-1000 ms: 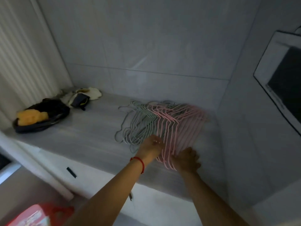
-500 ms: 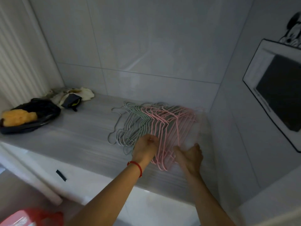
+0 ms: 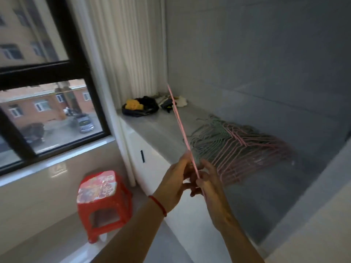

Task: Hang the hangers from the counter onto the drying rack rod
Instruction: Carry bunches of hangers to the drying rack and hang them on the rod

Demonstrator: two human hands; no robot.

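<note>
Counter: grey top, white cabinet below.
Hanger pile: green and pink, lying on counter.
Stool: red, on floor.
Left hand: fingers curled around pink hanger.
Right hand: pinching same hanger, raised edge-on above counter edge.

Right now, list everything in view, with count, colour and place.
held hanger: one, pink, seen edge-on, raised between both hands
hanger pile: many, pink and green, on the counter
counter: one, grey, against the tiled wall
black bag: one, holding something yellow, counter's far end
cloths: a few, pale, beside the bag
stool: one, red, on the floor
window: one, black frame, left
left hand: grips the held hanger, red wristband
right hand: grips the held hanger
</note>
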